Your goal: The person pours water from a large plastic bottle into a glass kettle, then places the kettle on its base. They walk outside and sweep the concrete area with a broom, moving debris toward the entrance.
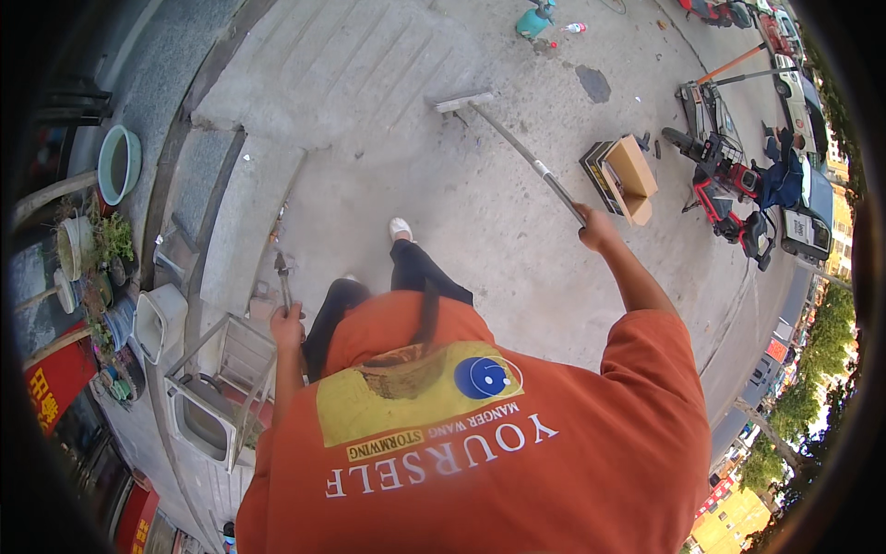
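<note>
My right hand [598,228] is closed round the upper end of a long-handled push broom [524,150]. Its grey pole slants away to the far left, and the wide, pale broom head [464,102] rests on the concrete. Low at my left side, my left hand [288,325] grips a short handled tool [283,277] with a dark metallic head pointing away from me. What kind of tool this is cannot be made out. Beside it runs the raised concrete step [242,222], with small litter along its foot. One white shoe [400,229] shows ahead of my body.
An open cardboard box [628,175] stands to the right of the pole, with a red scooter [729,198] beyond. A teal spray bottle [533,23] is at the far side. On the left are a metal frame [221,369], a green basin [120,164] and potted plants [113,238].
</note>
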`<state>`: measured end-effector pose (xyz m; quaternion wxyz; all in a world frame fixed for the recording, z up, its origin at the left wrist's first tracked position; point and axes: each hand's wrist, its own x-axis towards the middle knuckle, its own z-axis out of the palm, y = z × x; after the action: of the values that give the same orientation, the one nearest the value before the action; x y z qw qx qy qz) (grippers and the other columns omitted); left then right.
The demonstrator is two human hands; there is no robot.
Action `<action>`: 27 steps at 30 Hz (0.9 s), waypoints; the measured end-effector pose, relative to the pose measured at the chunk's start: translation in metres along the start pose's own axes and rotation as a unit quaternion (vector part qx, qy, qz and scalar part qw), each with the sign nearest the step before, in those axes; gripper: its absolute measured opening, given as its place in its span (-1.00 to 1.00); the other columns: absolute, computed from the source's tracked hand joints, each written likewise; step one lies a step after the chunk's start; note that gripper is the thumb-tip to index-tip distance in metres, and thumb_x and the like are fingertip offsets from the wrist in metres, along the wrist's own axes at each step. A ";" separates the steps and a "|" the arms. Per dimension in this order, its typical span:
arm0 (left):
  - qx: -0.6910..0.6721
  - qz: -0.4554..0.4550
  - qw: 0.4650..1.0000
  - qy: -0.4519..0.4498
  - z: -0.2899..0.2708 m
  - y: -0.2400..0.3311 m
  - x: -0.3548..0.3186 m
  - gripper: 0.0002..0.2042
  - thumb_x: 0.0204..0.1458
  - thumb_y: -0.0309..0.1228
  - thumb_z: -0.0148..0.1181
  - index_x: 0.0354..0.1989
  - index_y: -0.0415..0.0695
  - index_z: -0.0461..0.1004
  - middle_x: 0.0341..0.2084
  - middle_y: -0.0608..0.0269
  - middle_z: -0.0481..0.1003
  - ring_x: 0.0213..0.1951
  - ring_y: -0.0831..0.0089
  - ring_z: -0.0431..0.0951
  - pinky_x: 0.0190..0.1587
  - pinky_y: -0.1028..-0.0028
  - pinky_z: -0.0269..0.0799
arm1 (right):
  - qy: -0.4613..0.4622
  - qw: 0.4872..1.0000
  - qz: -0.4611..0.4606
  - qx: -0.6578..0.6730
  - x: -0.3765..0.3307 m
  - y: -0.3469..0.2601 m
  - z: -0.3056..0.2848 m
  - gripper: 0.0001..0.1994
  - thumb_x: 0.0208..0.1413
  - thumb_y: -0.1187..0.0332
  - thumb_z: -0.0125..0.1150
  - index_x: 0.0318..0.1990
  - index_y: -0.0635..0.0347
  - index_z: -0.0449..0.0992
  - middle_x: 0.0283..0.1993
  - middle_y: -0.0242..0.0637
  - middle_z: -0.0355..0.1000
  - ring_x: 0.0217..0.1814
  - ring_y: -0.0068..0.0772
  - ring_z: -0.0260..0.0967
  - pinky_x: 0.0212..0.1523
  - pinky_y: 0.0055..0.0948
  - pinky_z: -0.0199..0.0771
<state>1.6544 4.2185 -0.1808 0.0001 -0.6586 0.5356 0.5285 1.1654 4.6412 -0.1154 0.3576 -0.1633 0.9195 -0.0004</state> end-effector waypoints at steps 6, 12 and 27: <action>-0.055 -0.038 0.997 0.036 -0.006 -0.016 -0.005 -0.73 0.04 -0.30 0.16 -0.52 -0.24 0.33 -0.72 0.22 0.34 -0.87 0.58 0.17 -0.87 0.51 0.01 | 0.067 0.991 -0.062 -0.096 -0.013 0.041 -0.017 -0.31 -0.23 0.66 -0.08 0.19 -0.05 0.33 -0.21 0.05 0.47 -0.15 0.05 0.43 -0.14 -0.21 0.45; -0.082 -0.063 0.994 0.043 -0.001 -0.023 -0.005 -0.75 0.05 -0.30 0.15 -0.49 -0.25 0.34 -0.71 0.24 0.33 -0.85 0.59 0.18 -0.85 0.53 0.01 | -0.031 0.987 0.121 0.103 -0.047 0.055 -0.031 -0.35 -0.21 0.62 -0.05 0.18 0.00 0.36 -0.50 -0.09 0.44 -0.64 -0.27 0.40 -0.64 -0.32 0.43; -0.054 -0.045 0.997 0.019 -0.003 -0.018 -0.003 -0.74 0.05 -0.28 0.16 -0.45 -0.26 0.36 -0.64 0.24 0.37 -0.83 0.62 0.19 -0.84 0.55 0.02 | -0.088 0.943 0.180 0.267 -0.124 0.053 0.037 -0.35 -0.20 0.63 0.07 0.20 0.10 0.33 -0.64 -0.29 0.33 -0.75 -0.47 0.27 -0.77 -0.44 0.26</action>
<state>1.6697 4.2265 -0.1878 -0.0215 -0.6910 0.4759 0.5436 1.2600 4.7335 -0.0677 0.4620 0.1071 0.8645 -0.1666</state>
